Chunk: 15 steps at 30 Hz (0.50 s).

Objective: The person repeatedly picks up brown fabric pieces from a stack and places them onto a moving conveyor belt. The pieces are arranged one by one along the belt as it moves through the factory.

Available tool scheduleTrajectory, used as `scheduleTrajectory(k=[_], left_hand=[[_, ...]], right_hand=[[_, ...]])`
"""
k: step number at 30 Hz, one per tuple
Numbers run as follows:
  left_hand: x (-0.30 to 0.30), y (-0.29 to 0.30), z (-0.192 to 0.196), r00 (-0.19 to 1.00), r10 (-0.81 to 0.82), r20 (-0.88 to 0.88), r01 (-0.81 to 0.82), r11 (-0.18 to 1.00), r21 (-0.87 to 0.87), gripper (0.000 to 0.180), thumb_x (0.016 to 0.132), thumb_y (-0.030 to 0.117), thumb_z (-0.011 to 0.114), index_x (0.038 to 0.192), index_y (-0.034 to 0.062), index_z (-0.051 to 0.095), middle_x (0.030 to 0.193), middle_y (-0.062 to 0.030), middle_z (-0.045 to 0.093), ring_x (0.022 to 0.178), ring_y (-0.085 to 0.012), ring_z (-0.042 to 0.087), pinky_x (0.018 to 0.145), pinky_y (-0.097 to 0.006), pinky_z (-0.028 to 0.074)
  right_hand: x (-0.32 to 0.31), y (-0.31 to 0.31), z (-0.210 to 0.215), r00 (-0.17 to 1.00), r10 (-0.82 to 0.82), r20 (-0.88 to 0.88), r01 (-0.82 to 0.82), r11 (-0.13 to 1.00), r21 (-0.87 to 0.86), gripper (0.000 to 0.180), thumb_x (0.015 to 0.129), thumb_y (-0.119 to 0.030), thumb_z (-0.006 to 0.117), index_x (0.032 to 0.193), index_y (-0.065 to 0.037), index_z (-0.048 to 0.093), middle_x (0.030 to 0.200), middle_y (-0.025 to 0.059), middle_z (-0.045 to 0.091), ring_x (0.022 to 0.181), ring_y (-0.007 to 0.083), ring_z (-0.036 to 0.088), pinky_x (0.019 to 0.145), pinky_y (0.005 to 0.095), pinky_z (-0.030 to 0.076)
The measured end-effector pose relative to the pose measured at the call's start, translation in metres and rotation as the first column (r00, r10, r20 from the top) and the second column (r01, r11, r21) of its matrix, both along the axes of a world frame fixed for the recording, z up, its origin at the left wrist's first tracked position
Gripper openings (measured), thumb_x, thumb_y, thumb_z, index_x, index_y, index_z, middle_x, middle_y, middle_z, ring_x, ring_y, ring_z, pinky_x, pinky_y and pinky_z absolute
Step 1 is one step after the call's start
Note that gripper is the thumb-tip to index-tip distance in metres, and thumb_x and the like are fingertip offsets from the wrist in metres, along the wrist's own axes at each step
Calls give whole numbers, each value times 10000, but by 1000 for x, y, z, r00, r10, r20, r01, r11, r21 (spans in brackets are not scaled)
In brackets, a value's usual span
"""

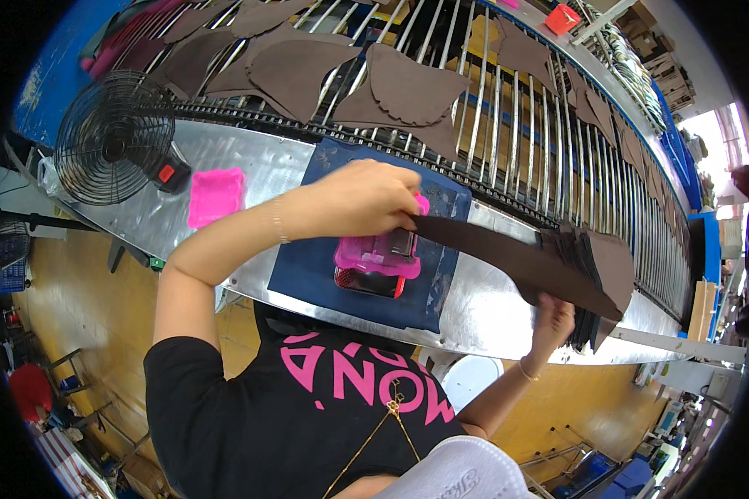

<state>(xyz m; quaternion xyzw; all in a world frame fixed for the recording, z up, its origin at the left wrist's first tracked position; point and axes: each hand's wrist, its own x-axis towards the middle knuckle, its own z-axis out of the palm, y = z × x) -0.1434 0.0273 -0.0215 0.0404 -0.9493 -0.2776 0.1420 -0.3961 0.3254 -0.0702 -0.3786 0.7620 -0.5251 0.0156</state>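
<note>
A long dark brown cut piece of leather-like material (508,259) stretches between my two hands above the metal bench. My left hand (370,198) pinches its narrow left end over the blue mat (312,270). Toward the right, my right hand (551,323) grips the piece's lower edge, beside a stack of similar brown pieces (612,266). The held piece overlaps part of that stack. Under my left hand sits a pink plastic tray (379,262), its contents partly hidden. A red-edged, phone-like object (366,284) shows below the tray.
A conveyor of metal rods (516,125) runs along the bench's far side, carrying several brown pieces (412,83). A black wire fan (115,137) stands at the left, near another pink tray (216,198). A red container (562,19) is at the far side.
</note>
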Motion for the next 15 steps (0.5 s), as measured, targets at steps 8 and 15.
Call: scheduleTrajectory(k=[8,15], left_hand=[[-71,11,52,946,-73,-316,164,948,273,632,727,280,763,1276,110,498,1061,-100,519,748,-259,588,657,-348,487],[-106,-28,48,929,-121,-349,120,992,-27,300,805,273,686,987,39,643,796,-93,616,738,-289,609,658,-379,485]], right_hand=[[-21,57,110,877,-329,-351,363,931,34,226,916,-145,604,1038,44,629,853,83,643,829,148,547,796,261,439],[-18,-22,158,571,108,-814,232,930,286,106,888,-96,591,954,-32,643,790,98,604,799,204,546,862,334,368]])
